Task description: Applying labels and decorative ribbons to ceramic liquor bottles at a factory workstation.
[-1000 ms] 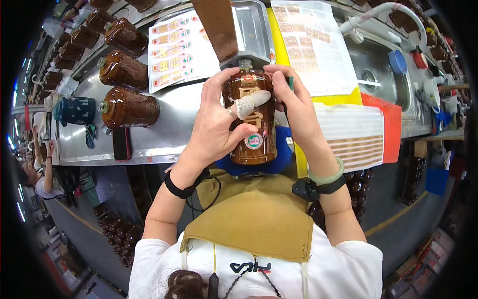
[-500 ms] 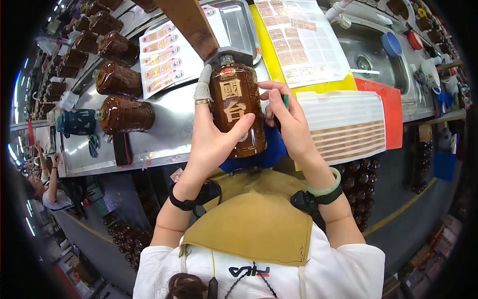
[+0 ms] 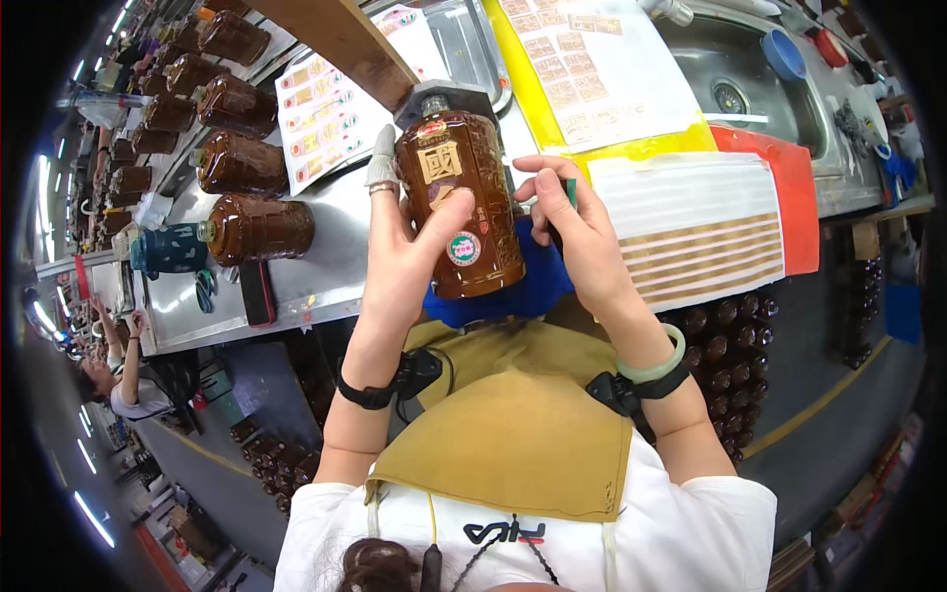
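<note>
A brown glass bottle (image 3: 488, 229) with gold characters and a round green-and-white sticker (image 3: 464, 249) lies neck-away in front of me, over a blue cloth (image 3: 547, 271). My left hand (image 3: 402, 259) grips its left side, with white coverings on a finger. The left thumb presses on the lower gold character and partly covers it. Right of the bottle, my right hand (image 3: 584, 237) is closed around a slim tool with a green part (image 3: 570, 191); its kind is mostly hidden. The right index finger points at the bottle's right side; whether it touches is unclear.
A wooden beam (image 3: 340, 39) slants down to the bottle's neck. Label sheets (image 3: 330, 123) lie behind left; gold-label sheets (image 3: 612, 99) and a striped sheet (image 3: 695, 232) lie right, near a sink (image 3: 730, 94). Brown bottles (image 3: 258, 229) and a dark teal jar (image 3: 168, 250) stand left.
My left thumb has slid onto the lower gold character. The bottle looks rolled slightly leftward, showing more of the round sticker. My right hand keeps its hold on the tool.
</note>
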`<state>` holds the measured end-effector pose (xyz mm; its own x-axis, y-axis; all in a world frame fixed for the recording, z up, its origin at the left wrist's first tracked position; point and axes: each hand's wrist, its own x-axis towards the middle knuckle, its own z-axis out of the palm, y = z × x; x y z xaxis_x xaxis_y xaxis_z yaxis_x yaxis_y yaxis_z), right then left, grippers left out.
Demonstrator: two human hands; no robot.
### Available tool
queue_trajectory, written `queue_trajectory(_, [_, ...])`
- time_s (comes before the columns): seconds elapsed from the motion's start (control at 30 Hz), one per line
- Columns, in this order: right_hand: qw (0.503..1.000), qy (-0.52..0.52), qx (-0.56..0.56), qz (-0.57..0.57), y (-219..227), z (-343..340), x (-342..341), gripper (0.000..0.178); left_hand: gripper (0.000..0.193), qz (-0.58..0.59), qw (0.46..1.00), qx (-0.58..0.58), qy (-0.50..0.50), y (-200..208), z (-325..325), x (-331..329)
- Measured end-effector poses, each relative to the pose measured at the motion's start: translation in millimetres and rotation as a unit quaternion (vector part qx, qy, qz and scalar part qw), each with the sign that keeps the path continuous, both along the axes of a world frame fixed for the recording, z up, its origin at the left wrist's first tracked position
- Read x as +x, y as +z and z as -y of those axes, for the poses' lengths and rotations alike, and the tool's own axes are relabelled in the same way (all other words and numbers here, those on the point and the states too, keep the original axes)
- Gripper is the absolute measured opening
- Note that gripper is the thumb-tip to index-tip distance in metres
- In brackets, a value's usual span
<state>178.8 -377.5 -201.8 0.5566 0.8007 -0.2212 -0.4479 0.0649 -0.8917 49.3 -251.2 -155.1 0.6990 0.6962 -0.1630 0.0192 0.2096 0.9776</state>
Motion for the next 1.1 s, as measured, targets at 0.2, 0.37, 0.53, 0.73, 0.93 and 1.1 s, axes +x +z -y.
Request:
queue_trajectory(0.2, [0.999, 0.008, 0.013, 0.04, 5.8, 3.5, 0.3, 0.033, 0.106, -0.072, 0.996, 0.056, -0.009, -3.5, 0.3, 1.9])
queue_trajectory(0.37, [0.998, 0.015, -0.009, 0.055, 16.8, 14.5, -0.8, 0.034, 0.106, -0.022, 0.997, 0.075, -0.006, -2.3, 3.7, 1.3])
queue_trajectory(0.53, [0.992, -0.002, -0.022, 0.124, 33.2, 32.2, -5.3, 0.023, 0.097, 0.023, 0.999, -0.045, 0.017, 1.6, 1.6, -3.5])
queue_trajectory(0.73, [0.984, 0.018, -0.067, 0.167, 36.6, 39.0, -16.3, 0.015, 0.094, -0.001, 0.999, -0.036, 0.008, -2.7, 1.9, -10.1])
queue_trajectory(0.93, [0.979, -0.002, -0.071, 0.189, 32.9, 32.7, -19.1, 0.014, 0.095, -0.003, 1.0, -0.026, 0.008, -8.3, 0.1, -11.6])
queue_trajectory(1.1, [0.98, -0.006, -0.064, 0.188, 33.1, 30.0, -20.3, 0.014, 0.096, -0.009, 0.999, -0.042, 0.005, -8.0, -1.4, -11.2])
